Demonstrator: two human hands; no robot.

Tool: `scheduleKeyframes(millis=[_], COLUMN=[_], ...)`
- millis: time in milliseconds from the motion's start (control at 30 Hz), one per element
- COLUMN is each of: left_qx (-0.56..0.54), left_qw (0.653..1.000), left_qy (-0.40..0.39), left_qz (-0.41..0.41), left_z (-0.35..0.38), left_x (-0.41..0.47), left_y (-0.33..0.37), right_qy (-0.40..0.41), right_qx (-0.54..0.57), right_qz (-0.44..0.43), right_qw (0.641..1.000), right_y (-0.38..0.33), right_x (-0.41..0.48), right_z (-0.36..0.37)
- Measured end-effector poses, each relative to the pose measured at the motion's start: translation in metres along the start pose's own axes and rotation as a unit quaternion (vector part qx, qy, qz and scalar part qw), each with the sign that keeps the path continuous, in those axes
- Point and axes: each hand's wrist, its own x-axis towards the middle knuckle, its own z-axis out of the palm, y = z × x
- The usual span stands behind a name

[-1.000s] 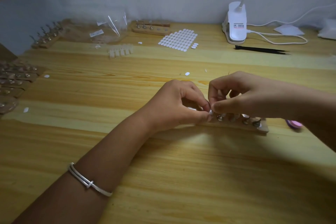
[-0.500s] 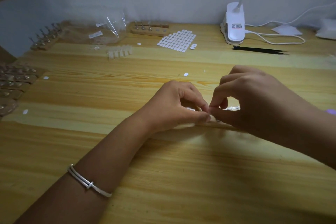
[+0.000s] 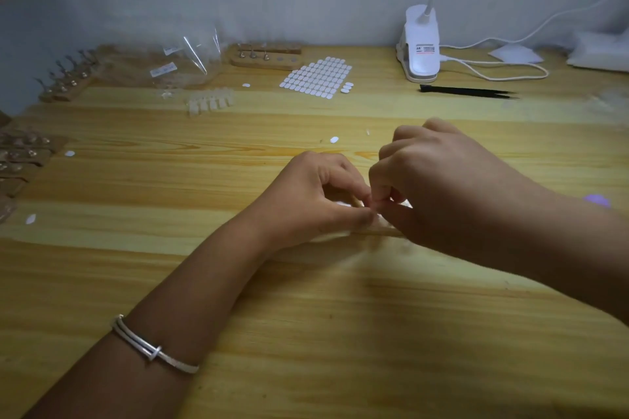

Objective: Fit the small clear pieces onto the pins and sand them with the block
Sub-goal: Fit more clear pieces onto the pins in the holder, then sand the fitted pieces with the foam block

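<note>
Silver-bangled left hand (image 3: 315, 201), right hand (image 3: 442, 190), curled, touching

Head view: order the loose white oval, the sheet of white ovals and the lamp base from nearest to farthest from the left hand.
From the left hand:
1. loose white oval, just beyond the knuckles on the table.
2. sheet of white ovals, farther back, centre.
3. lamp base, back right, by the wall.

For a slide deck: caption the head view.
Left hand holds the wooden pin strip; right hand pinches above it, whatever it holds hidden.
</note>
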Motion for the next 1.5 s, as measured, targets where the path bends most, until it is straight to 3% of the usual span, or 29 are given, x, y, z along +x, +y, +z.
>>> scheduleKeyframes(millis=[100,200,267,400,533,733,833,900,967,1067,1233,1367,1433,1500], left_qx=[0.009,0.013,0.017,0.027,0.032,0.043,0.050,0.047,0.050,0.049,0.066,0.156,0.295,0.401], left_qw=[1.000,1.000,0.999,0.998,0.997,0.997,0.996,0.997,0.996,0.996,0.995,0.983,0.942,0.889], left_qy=[0.002,0.002,-0.003,0.004,0.015,0.008,0.010,0.009,0.009,0.004,0.016,0.027,0.060,0.089], left_qz=[0.003,0.023,0.036,0.051,0.065,0.061,0.066,0.067,0.074,0.075,0.072,0.096,0.147,0.203], left_z=[0.001,0.002,0.001,0.001,0.004,0.001,0.000,0.000,0.002,0.003,0.010,0.023,0.028,0.032], left_x=[0.000,0.001,0.001,0.001,-0.001,-0.001,0.000,0.001,0.003,0.006,0.007,0.004,0.003,0.000], left_y=[0.000,-0.001,-0.002,-0.003,-0.004,-0.004,-0.004,-0.003,-0.001,0.002,0.006,0.015,0.023,0.032], right_qy=[-0.013,0.078,0.066,-0.067,-0.049,-0.039,0.008,0.107,0.200,0.161,0.168,0.014,-0.035,-0.029], right_qx=[0.101,0.221,0.193,0.206,0.251,0.117,0.169,0.181,0.119,0.022,0.094,0.168,0.165,0.113], right_qz=[0.009,0.073,0.117,0.146,0.106,0.101,0.164,0.242,0.344,0.422,0.374,0.262,0.235,0.229], right_qw=[0.995,0.969,0.972,0.965,0.961,0.987,0.972,0.947,0.910,0.892,0.907,0.950,0.957,0.967], right_y=[0.022,0.068,0.097,0.116,0.100,0.109,0.138,0.168,0.201,0.233,0.214,0.154,0.128,0.112], right_x=[-0.001,-0.002,-0.010,-0.027,-0.034,-0.037,-0.054,-0.069,-0.081,-0.093,-0.105,-0.108,-0.105,-0.101], right_z=[-0.004,-0.011,-0.010,0.003,0.023,0.025,0.013,0.006,0.000,-0.004,-0.007,-0.007,-0.001,0.009])
